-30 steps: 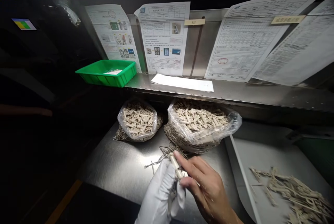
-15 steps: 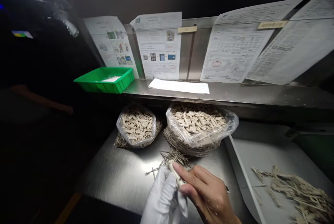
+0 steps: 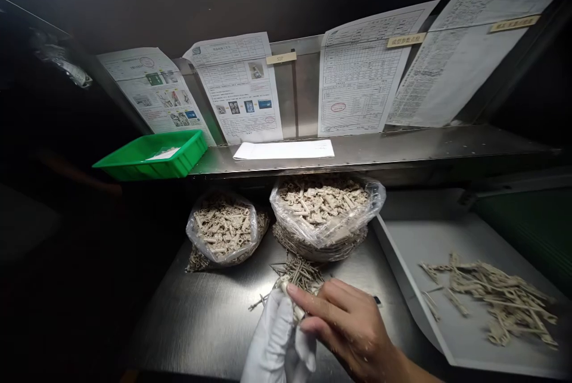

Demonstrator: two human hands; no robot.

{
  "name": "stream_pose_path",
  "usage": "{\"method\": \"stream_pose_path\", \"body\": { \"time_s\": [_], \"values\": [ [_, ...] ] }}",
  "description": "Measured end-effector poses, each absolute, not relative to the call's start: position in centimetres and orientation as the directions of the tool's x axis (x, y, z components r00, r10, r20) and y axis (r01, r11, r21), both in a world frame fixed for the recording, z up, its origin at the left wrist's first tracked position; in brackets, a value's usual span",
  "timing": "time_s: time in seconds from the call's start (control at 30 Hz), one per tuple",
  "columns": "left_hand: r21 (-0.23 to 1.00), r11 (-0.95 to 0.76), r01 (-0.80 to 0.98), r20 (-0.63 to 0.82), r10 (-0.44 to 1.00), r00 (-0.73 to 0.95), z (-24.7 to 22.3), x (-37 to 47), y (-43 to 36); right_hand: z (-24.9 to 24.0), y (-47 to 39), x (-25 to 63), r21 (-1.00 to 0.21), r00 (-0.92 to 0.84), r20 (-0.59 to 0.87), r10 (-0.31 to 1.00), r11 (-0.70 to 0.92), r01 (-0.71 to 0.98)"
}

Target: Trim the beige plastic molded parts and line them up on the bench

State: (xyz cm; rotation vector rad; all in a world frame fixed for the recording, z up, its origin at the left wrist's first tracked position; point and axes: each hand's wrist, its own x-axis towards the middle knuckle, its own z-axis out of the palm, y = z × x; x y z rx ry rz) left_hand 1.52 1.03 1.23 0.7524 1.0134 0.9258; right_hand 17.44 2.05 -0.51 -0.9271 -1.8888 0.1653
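My left hand [image 3: 274, 335], in a white glove, is closed around a small beige tube-like plastic part [image 3: 298, 313]. Bare fingers of my right hand [image 3: 353, 323] press on the same part from the right, index finger near its upper end and thumb lower down. Much of the part is hidden by the fingers. Just beyond both hands lies a pile of thin beige sprue sticks [image 3: 298, 270] on the metal table [image 3: 192, 323]. Behind it stand two clear plastic bags, a smaller left bag [image 3: 191, 229] and a larger right bag [image 3: 328, 235], full of similar beige parts.
At right is a grey tray [image 3: 413, 293] holding loose beige pieces [image 3: 491, 293]. Above the bags runs a metal shelf [image 3: 379, 148] with a green bin [image 3: 134, 165] and folded white paper [image 3: 283, 149]. Printed sheets [image 3: 236, 91] hang behind. A person's arm shows dimly at left.
The camera view has turned to the right, so the shelf, bags and tray appear further left. Both hands keep their hold on the beige part, with little change in grip.
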Motion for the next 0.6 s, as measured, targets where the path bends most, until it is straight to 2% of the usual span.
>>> {"method": "stream_pose_path", "body": {
  "time_s": [0.13, 0.2, 0.43, 0.6],
  "values": [
    [0.860, 0.426, -0.282, -0.359, 0.897, 0.258, 0.8, 1.5, 1.0, -0.1, 2.2, 17.9, -0.650, -0.120, 0.633, 0.765, 0.608, 0.456],
    [0.859, 0.429, -0.280, -0.355, 0.892, 0.279, 0.5, 1.4, 1.0, 0.2, 2.3, 18.0, -0.686, -0.122, 0.605, 0.786, 0.594, 0.420],
    [0.856, 0.423, -0.297, -0.321, 0.886, 0.335, -0.3, 2.1, 1.1, 0.9, 2.5, 17.9, -0.669, -0.124, 0.636, 0.762, 0.624, 0.402],
    [0.904, 0.326, -0.278, -0.276, 0.939, 0.203, -0.2, 2.5, 1.2, 0.7, 2.5, 18.1, -0.613, -0.136, 0.661, 0.738, 0.635, 0.471]
  ]
}}
